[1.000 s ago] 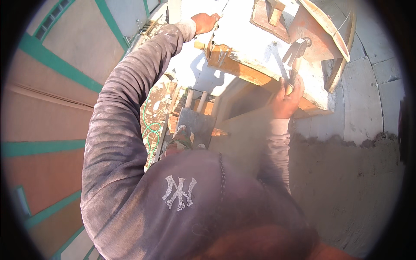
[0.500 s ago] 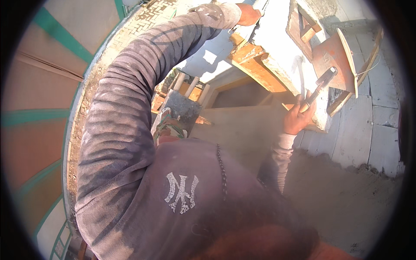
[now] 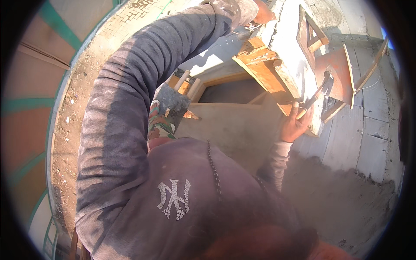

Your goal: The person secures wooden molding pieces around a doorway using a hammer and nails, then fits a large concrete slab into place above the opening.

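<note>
At the right hand [image 3: 294, 125]: fingers clamped on a hammer [image 3: 314, 98], near the handle's lower end, thumb pointing up beside it. Hammer slants up and right from those fingers; its head overlaps a reddish board [image 3: 340, 71] in view, can't tell if they touch. Left hand [image 3: 263, 12] is well away, up and left of the right fingers, at the far end of a rough white slab [image 3: 292, 47]. Left fingers are mostly hidden, so can't tell whether they're apart or gripping anything. Slab runs between the two hands, with orange-brown planks [image 3: 264, 71] along its side, just up-left of the right fingers. Small wood block [image 3: 318, 43] sits above the right fingers, by the slab's upper side. Thin wooden pole [image 3: 372, 78] slants past the board, right of the hammer. Dark opening [image 3: 229, 93] lies left of the right fingers; farther left, a grey panel [image 3: 175, 100] with round wooden pegs [image 3: 183, 81] near its upper end. Pale wall panels [image 3: 344, 134] are right of the right fingers, rough grey plaster [image 3: 346, 186] lower down. Both sleeves look dusty.
</note>
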A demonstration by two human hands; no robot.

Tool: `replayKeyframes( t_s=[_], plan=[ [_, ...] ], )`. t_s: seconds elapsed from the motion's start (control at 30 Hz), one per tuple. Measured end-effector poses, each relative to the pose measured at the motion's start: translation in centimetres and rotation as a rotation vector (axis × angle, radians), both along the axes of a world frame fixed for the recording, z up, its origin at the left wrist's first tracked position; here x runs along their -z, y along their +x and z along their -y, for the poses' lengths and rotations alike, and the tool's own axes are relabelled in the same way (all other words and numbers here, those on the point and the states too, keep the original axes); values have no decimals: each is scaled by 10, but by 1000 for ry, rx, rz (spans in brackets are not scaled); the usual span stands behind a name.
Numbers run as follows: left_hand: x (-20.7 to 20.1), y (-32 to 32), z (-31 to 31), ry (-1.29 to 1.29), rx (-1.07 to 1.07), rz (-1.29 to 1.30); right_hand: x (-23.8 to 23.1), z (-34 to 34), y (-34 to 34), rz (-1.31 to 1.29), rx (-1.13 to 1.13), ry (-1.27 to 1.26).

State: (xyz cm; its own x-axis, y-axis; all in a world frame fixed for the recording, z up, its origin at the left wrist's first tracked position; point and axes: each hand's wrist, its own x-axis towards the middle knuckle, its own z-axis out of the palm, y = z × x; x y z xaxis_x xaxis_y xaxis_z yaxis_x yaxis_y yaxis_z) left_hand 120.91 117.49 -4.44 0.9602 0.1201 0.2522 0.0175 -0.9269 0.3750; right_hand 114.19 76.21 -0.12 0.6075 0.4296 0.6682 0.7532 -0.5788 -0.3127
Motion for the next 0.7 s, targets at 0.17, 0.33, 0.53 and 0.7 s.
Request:
replayKeyframes(
  t_s=[0.17,0.33,0.53,0.7],
  plan=[
    [-48,-57,-6,369,76,-133,0,-25,-41,-128,-135,252],
    [-51,-65,35,243,-56,60,57,-34,-103,-868,-392,584],
    [-74,-84,74,-420,-514,-81,100,-48,-99,-1023,-370,293],
    [-60,-81,75,-253,-572,-22,121,-65,-93,-1087,-416,413]
  ],
)
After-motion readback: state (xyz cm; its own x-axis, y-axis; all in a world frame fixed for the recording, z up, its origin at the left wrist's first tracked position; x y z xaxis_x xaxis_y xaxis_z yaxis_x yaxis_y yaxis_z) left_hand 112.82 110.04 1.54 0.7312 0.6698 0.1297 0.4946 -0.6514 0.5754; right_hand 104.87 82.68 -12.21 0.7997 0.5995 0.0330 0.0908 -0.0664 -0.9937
